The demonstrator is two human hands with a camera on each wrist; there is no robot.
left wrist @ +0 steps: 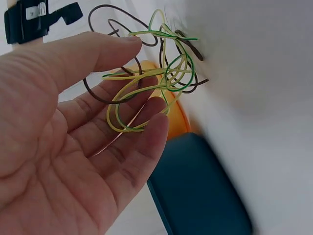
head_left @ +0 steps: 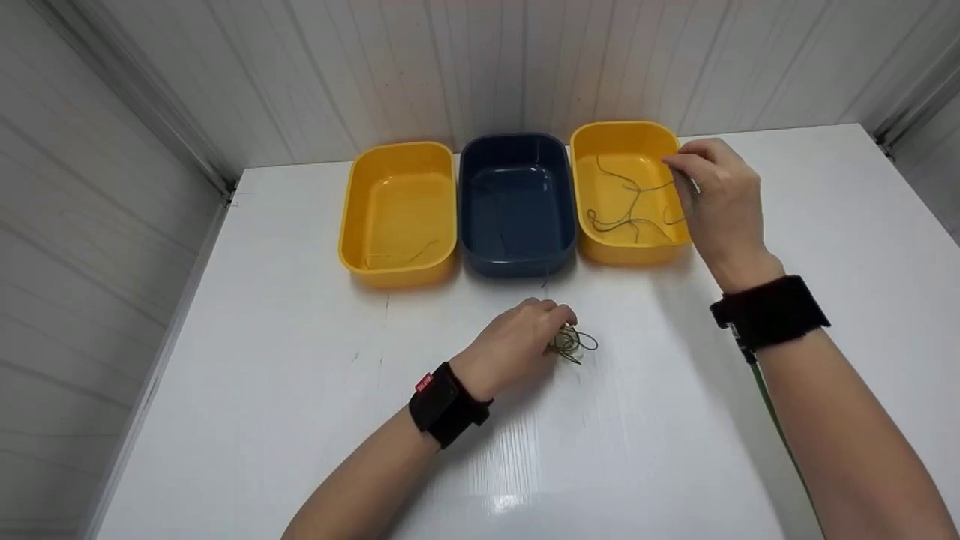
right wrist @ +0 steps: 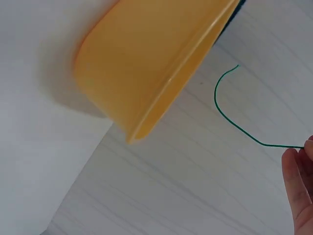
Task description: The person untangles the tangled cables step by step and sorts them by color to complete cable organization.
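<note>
The right hand [head_left: 716, 199], upper right of the frame, pinches a green wire [right wrist: 234, 117] above the right yellow bin [head_left: 600, 135]. The left hand [head_left: 517, 341] grips the tangled wire bundle [head_left: 571, 343] at centre on the worktop [head_left: 300, 420]. Best lower the wire well inside the rim before letting go.

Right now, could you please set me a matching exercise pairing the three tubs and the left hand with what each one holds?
Things:
1. left yellow tub
2. blue tub
3. right yellow tub
4. left hand

States:
a. several wires in a loose heap
b. a tangled bundle of wires on the table
c. one wire near its front wall
d. sits between two yellow tubs

Pairs: 1-c, 2-d, 3-a, 4-b
</note>
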